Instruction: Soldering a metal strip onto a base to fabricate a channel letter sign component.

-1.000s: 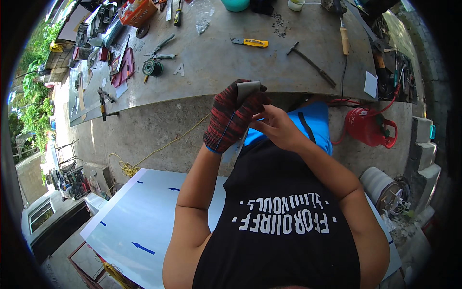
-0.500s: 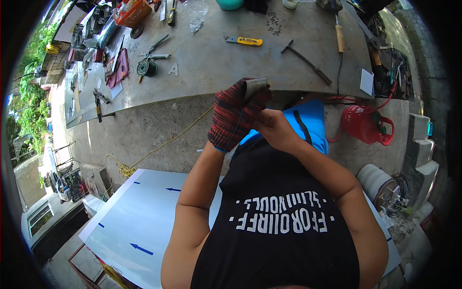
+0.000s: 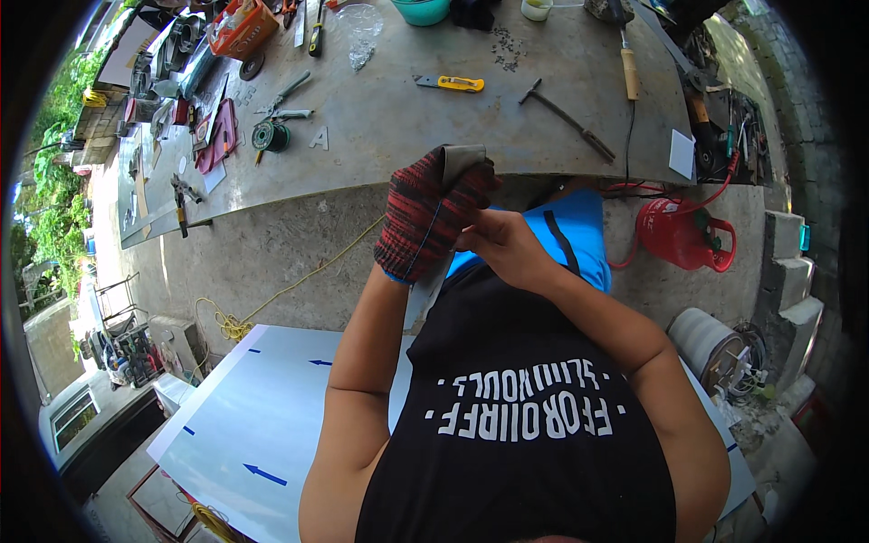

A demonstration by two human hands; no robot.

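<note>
A red-and-black knitted glove covers my left hand [image 3: 425, 213], which is closed around a flat grey strip [image 3: 465, 160]. One end of that strip, bent and apparently metal or sandpaper, sticks up past the gloved knuckles. A thin grey length also shows below the glove by the wrist; whether it is the same piece I cannot tell. My bare right hand [image 3: 511, 249] is closed, thumb and fingertips pinched together against the underside of the glove. What those fingertips grip is hidden. Both hands are in front of my body, at the near edge of the metal-topped workbench [image 3: 362, 136].
On the bench lie a yellow utility knife [image 3: 460, 84], a hammer [image 3: 568, 121], a green wire spool [image 3: 271, 136], pliers [image 3: 184, 204] and a cut-out letter [image 3: 319, 138]. To the right a red gas cylinder [image 3: 679, 233] stands on the floor. A pale sheet [image 3: 272, 398] lies behind me on the left.
Both hands have shifted slightly left relative to my body, still together. The strip's upper end has turned a little, and a grey length now shows below the glove. The view has shifted slightly.
</note>
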